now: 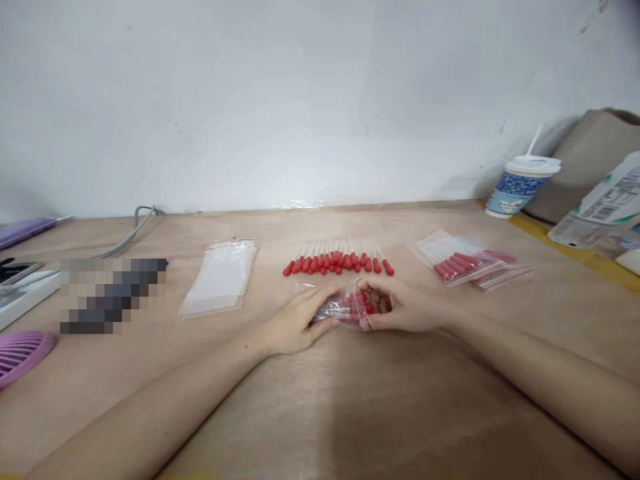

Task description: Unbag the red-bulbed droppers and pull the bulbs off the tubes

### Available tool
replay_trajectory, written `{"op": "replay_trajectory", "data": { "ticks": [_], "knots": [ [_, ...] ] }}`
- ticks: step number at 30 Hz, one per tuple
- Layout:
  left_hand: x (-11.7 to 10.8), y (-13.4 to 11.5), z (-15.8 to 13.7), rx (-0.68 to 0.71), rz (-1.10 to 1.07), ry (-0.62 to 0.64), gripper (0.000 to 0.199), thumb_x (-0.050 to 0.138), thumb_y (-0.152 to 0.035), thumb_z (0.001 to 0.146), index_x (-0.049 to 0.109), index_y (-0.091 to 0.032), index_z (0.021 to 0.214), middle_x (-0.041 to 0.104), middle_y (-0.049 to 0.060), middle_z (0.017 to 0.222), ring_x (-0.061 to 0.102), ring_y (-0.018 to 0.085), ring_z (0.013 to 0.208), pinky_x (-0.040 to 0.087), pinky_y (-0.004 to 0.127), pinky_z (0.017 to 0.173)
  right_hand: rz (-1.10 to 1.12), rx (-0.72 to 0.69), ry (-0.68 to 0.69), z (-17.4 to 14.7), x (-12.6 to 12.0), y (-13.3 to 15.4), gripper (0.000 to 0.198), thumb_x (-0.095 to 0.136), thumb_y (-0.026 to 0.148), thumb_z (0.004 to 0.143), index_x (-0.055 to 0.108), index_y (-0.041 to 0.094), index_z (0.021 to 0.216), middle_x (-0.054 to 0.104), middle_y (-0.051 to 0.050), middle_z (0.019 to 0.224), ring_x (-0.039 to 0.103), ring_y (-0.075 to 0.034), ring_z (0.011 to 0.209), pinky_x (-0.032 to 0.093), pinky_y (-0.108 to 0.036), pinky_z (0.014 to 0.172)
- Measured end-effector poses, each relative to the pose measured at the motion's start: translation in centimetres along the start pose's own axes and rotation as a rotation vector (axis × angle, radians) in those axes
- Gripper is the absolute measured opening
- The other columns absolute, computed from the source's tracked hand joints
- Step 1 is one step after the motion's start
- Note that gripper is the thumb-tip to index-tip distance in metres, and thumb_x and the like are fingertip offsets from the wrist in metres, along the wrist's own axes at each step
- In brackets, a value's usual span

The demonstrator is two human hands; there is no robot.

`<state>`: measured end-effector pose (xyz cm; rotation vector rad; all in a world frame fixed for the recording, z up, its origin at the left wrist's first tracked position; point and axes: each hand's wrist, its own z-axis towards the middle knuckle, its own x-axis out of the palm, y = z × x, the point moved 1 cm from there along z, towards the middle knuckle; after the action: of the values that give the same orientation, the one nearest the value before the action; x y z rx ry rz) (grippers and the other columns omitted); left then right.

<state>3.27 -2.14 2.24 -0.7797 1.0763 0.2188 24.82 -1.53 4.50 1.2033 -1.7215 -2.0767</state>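
A clear zip bag (345, 310) with a few red-bulbed droppers (363, 309) inside is held between my hands, just above the table. My left hand (303, 319) is closed round the body of the bag, on the side of the thin clear tubes. At the bag's red-lined mouth, my right hand (400, 305) curls its fingers round the edge by the red bulbs. Whether its hidden fingertips also touch a dropper, I cannot tell. Behind my hands lies a row of loose droppers (335, 261), red bulbs toward me.
Flat zip bags (220, 277) are stacked at the left. Filled zip bags (465, 263) overlap at the right. A paper cup (520, 187) with a straw stands far right, beside a plastic pack (600, 200). A purple slatted object (25, 353) and a grey cable (133, 233) lie left.
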Motion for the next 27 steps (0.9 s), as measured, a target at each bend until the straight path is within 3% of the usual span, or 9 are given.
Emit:
{"op": "replay_trajectory", "data": {
  "ticks": [7,14,17,22,27],
  "knots": [
    [0.1,0.1,0.0,-0.018,0.012,-0.001,0.044,0.048,-0.032,0.087,0.036,-0.020,0.128,0.050,0.010,0.125,0.048,0.022,0.114,0.040,0.039,0.096,-0.096,-0.055,-0.024,0.0,-0.5,-0.9,0.019,0.060,0.017,0.069,0.050,0.018,0.086,0.052,0.004,0.072,0.043,-0.005,0.053,0.034,-0.018,0.047],
    [0.0,0.1,-0.1,-0.028,0.013,-0.006,0.044,0.047,-0.031,0.087,0.035,-0.021,0.129,0.049,0.010,0.127,0.047,0.022,0.115,0.039,0.041,0.096,-0.402,-0.074,-0.163,-0.7,-1.9,-0.4,0.017,0.055,0.014,0.069,0.057,0.019,0.085,0.055,0.003,0.066,0.046,-0.008,0.055,0.036,-0.020,0.050],
    [0.0,0.2,-0.1,-0.018,0.024,-0.011,0.045,0.047,-0.030,0.087,0.035,-0.020,0.129,0.049,0.010,0.127,0.046,0.022,0.115,0.039,0.041,0.096,-0.299,-0.047,-0.120,-0.7,-2.8,-1.0,0.018,0.058,0.019,0.069,0.057,0.018,0.087,0.058,0.001,0.069,0.050,-0.009,0.059,0.039,-0.021,0.053],
    [-0.1,0.1,0.0,-0.015,0.025,-0.012,0.044,0.047,-0.031,0.087,0.036,-0.019,0.128,0.050,0.010,0.126,0.048,0.022,0.114,0.040,0.040,0.096,0.055,0.034,-0.092,-0.7,-4.7,-2.0,0.025,0.064,0.030,0.069,0.057,0.016,0.088,0.064,-0.003,0.085,0.057,-0.012,0.073,0.045,-0.024,0.063],
    [-0.1,0.1,-0.1,-0.022,0.024,-0.008,0.044,0.048,-0.031,0.087,0.037,-0.019,0.128,0.049,0.010,0.126,0.047,0.022,0.114,0.040,0.040,0.096,0.208,0.266,-0.222,-1.9,-7.9,-2.4,0.025,0.071,0.030,0.062,0.063,0.018,0.082,0.064,-0.001,0.070,0.054,-0.008,0.053,0.042,-0.020,0.047]
  ]
}}
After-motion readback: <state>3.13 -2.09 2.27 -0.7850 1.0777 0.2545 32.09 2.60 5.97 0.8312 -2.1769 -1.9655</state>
